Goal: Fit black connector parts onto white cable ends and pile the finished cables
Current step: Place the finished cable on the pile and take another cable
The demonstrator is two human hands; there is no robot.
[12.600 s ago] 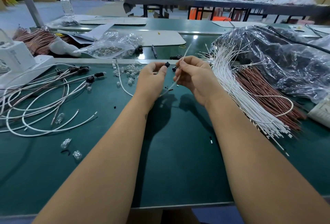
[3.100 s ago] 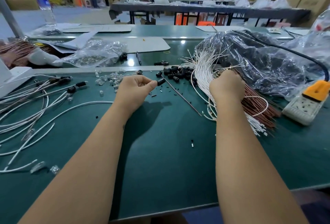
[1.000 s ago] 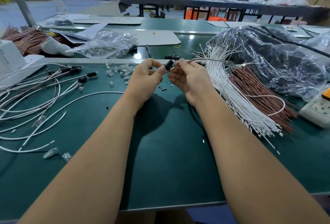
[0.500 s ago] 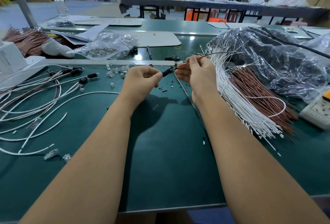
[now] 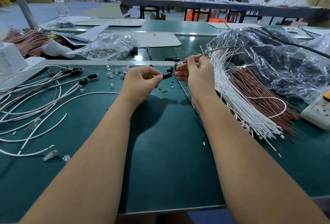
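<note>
Item: green table (image 5: 169, 161), nearest the viewer, with two bare forearms reaching across it. Left hand (image 5: 141, 82) pinched a black connector (image 5: 167, 76) between thumb and fingertips, held just above the table. Right hand (image 5: 196, 73), close beside it, pinched a thin brown cable (image 5: 221, 49) whose near end met the connector; the rest of it arched up and away to the right. Left of the hands lay a loose pile of finished cables (image 5: 44, 95), white and brown, some with black ends. Right of them, a fanned bundle of white cables (image 5: 237, 105) rested against a bundle of brown wires (image 5: 259, 96). Beyond the hands, loose black connectors (image 5: 171, 58) and small clear parts (image 5: 117, 71) were scattered; farther back sat a clear bag (image 5: 107, 47) and a water bottle (image 5: 59, 0).
</note>
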